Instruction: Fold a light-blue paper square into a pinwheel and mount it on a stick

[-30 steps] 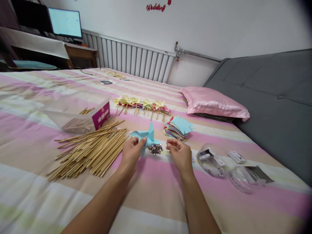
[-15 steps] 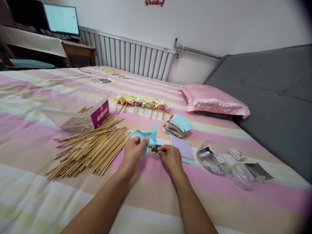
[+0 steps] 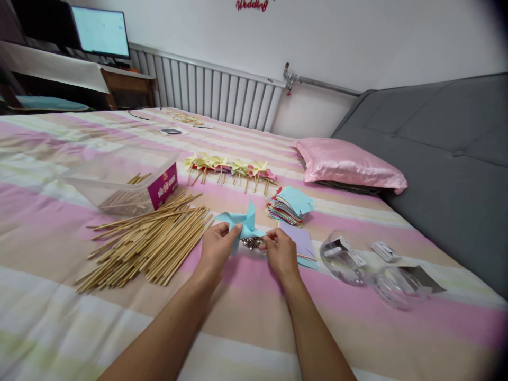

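My left hand (image 3: 217, 248) pinches a light-blue paper pinwheel (image 3: 246, 225) at its centre, with the thumb on top. Just beyond and below the pinwheel lies a small heap of shiny metal pins (image 3: 252, 243). At the right side of this heap is my right hand (image 3: 281, 253), its thumb and fingertips drawn together near the pinwheel's right blade; anything between them is too small to make out. A purple paper sheet (image 3: 300, 241) with blue paper under it lies just right of that hand. Behind it sits a stack of coloured paper shapes (image 3: 288, 206), blue on top.
Many wooden sticks (image 3: 154, 243) are spread at left, before a clear plastic box (image 3: 119, 153) holding more. A row of finished pinwheels (image 3: 230, 166) lies behind. Clear plastic containers (image 3: 343, 262) stand at right, and a pink pillow (image 3: 349, 164) farther back.
My right hand has risen slightly and shifted right, toward the pinwheel's right blade. The left hand and the pinwheel have stayed in place.
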Tool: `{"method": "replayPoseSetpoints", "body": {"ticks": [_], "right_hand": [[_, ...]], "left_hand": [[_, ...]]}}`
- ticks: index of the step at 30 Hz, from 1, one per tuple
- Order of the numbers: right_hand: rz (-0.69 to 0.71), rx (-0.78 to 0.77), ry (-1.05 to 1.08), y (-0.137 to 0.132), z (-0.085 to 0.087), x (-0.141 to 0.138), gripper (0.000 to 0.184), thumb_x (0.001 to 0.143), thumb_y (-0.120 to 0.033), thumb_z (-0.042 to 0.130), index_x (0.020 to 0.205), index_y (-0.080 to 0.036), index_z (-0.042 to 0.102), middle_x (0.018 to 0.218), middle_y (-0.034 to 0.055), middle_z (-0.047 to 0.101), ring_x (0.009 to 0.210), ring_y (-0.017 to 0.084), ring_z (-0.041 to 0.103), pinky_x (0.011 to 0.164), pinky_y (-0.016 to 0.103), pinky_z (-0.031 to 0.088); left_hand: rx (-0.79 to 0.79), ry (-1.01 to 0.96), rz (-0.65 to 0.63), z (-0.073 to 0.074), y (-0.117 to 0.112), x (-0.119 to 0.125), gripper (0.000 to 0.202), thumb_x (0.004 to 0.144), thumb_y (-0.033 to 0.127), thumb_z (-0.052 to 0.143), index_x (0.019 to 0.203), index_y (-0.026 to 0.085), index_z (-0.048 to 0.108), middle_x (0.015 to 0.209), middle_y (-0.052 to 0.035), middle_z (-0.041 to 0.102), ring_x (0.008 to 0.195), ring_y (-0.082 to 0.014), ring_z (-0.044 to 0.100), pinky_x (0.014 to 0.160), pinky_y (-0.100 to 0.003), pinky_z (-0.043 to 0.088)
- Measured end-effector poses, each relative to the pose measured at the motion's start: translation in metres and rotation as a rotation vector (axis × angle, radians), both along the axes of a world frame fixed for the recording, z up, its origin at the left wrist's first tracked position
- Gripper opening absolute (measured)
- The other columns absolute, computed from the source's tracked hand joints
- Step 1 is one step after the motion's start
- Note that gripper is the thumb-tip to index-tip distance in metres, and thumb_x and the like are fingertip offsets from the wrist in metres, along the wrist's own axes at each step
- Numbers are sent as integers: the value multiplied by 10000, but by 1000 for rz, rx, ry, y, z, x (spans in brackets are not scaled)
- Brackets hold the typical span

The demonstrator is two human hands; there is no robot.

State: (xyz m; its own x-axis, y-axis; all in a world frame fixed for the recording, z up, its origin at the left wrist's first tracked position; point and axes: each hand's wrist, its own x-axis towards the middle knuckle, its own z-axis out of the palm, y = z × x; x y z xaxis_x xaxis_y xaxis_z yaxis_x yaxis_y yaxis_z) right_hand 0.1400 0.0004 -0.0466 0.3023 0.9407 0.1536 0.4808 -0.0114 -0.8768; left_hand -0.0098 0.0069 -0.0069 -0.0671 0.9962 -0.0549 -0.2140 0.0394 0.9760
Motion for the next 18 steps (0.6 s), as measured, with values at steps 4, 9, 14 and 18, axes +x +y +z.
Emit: {"method": "replayPoseSetpoints", "body": {"ticks": [4, 9, 14, 18], "right_hand": [[-8, 30, 140, 2, -2, 0, 78, 779, -287, 491, 765, -214, 514, 666, 16, 668, 631, 203, 679, 610, 304, 506], [-25, 74, 324, 3, 4, 3, 194, 737, -361, 569, 782, -172, 572, 678, 26, 649, 633, 185, 662, 604, 293, 525], [-14, 36, 457, 4, 7, 4, 250, 672, -360, 642, 792, -140, 635, 646, 25, 661, 619, 167, 652, 607, 275, 527], [-10, 12, 469, 5, 5, 3, 242, 628, -301, 654, 805, -136, 659, 633, 27, 672, 611, 174, 660, 599, 279, 526]], "left_hand": [[11, 13, 0, -3, 1, -1, 287, 619, 382, 695, 567, 140, 551, 511, 43, 473, 496, -78, 384, 482, -212, 258], [4, 26, -19, -3, 0, -1, 294, 633, 399, 679, 569, 141, 554, 514, 41, 473, 485, -77, 374, 470, -213, 253], [25, 43, -8, -2, -1, 0, 311, 624, 403, 681, 542, 138, 541, 502, 48, 455, 482, -69, 361, 471, -205, 255], [13, 48, -23, -4, 0, -1, 302, 634, 405, 674, 560, 137, 556, 510, 42, 473, 479, -74, 379, 468, -206, 260]]}}
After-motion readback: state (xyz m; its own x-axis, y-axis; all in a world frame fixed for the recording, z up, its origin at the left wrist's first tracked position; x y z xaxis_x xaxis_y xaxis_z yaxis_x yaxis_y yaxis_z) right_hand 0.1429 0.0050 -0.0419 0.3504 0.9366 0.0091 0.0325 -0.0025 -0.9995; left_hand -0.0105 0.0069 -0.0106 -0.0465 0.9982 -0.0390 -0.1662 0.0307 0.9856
